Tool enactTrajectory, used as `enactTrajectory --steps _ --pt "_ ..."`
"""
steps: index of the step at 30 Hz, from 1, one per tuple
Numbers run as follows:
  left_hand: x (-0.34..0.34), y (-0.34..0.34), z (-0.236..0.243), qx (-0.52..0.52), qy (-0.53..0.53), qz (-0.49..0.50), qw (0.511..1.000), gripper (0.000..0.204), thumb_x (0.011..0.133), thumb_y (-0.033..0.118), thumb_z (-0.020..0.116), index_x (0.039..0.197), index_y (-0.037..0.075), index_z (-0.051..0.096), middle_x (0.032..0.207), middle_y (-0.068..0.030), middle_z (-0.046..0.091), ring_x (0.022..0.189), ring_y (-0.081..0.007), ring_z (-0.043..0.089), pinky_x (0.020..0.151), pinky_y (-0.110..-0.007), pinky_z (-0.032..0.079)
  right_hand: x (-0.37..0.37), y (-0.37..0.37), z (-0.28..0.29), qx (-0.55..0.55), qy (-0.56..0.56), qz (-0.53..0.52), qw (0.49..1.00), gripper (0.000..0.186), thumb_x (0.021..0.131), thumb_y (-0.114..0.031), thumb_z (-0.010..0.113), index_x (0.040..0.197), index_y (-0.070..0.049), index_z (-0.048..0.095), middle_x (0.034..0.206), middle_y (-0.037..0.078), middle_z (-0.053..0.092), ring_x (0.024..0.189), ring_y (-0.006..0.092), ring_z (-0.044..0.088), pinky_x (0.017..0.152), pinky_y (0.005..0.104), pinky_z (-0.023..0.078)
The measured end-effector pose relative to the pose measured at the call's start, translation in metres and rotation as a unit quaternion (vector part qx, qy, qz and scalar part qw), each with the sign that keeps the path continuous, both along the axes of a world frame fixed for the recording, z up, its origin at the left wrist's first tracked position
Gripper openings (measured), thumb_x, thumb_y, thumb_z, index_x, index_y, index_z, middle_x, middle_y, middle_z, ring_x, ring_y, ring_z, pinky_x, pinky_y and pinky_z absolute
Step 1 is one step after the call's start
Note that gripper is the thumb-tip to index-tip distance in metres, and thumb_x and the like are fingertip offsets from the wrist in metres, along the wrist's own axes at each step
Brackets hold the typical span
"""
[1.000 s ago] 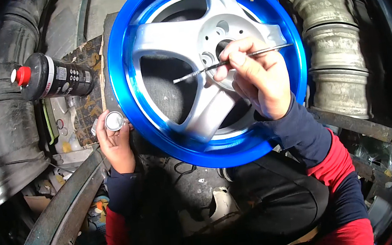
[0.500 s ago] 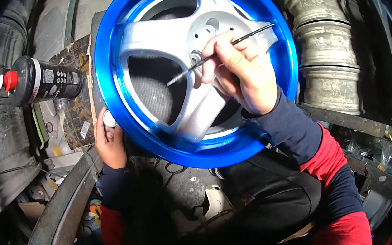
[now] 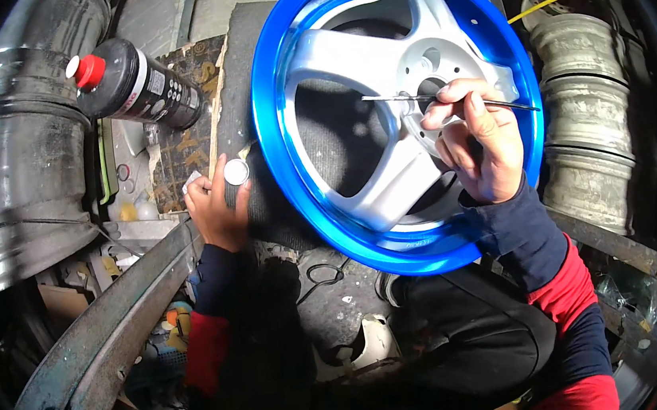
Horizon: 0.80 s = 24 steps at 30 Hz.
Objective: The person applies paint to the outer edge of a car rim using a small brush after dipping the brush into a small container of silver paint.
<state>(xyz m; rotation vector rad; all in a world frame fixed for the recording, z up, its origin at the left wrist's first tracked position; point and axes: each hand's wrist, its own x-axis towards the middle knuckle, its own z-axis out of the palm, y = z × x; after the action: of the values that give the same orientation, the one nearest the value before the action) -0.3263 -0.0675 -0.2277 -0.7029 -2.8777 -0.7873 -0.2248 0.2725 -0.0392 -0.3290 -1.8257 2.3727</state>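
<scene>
In the head view, the alloy wheel (image 3: pixel 333 59), silver-spoked with a blue lip, lies face up at about 1 o'clock from the middle, over a dark grey mat (image 3: pixel 237 54). The right hand (image 3: pixel 486 140), at the hub's 5 o'clock, pinches a thin paintbrush (image 3: pixel 512 105) between thumb and fingers, its pale tip pointing to 9 o'clock; I cannot tell whether the tip touches the metal. The left hand (image 3: pixel 219 216) grasps a small round pot (image 3: pixel 236 171), pale on top, just outside the lip at the wheel's 8 to 9 o'clock; a pale scrap (image 3: pixel 193 179) sits by its fingertips.

A slip of the pinch could drag the tip across a spoke or let the brush drop through a spoke opening. Anything wet on the tip might drip onto silver or blue. The right hand hangs so close over the face that a lowered wrist could smear the finish. If the pot tilted, its contents could run onto the mat, and a knock from the left hand might mark the lip. The black bottle (image 3: pixel 136 85), at 10 o'clock, seems far enough off to be a lesser worry.
</scene>
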Motion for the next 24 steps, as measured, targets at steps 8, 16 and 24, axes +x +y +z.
enactTrajectory --steps 8,16,24 --pt "-0.003 -0.014 0.017 -0.001 0.038 -0.018 0.999 0.073 0.080 0.021 0.083 0.147 0.011 0.055 0.105 -0.0108 0.054 0.096 -0.0263 0.052 0.089 -0.037 0.043 -0.003 -0.013 0.001 0.047 0.015 -0.039 0.998 0.029 0.111 -0.025 0.048 0.122 -0.001 0.059 0.103 0.016 0.073 0.040 0.0036 0.038 0.041 0.0214 0.032" --pt "0.011 0.004 0.138 0.619 -0.584 -0.024 0.525 0.043 0.109 0.031 0.042 0.136 -0.002 0.051 0.096 -0.0057 0.060 0.084 -0.0166 0.060 0.071 -0.030 0.050 -0.025 -0.076 0.046 0.166 0.111 0.077 0.977 0.027 0.107 -0.021 0.051 0.122 -0.002 0.064 0.110 0.017 0.071 0.077 0.0183 0.062 0.070 0.0316 0.052" --pt "0.027 0.012 0.153 0.675 -0.601 -0.003 0.428 0.038 0.108 0.034 0.045 0.130 0.004 0.053 0.104 -0.0109 0.063 0.092 -0.0219 0.062 0.074 -0.034 0.052 -0.052 -0.137 0.040 0.041 0.161 0.241 0.956 0.028 0.105 -0.024 0.051 0.116 -0.003 0.067 0.104 0.013 0.070 0.093 0.0336 0.066 0.083 0.0431 0.052"
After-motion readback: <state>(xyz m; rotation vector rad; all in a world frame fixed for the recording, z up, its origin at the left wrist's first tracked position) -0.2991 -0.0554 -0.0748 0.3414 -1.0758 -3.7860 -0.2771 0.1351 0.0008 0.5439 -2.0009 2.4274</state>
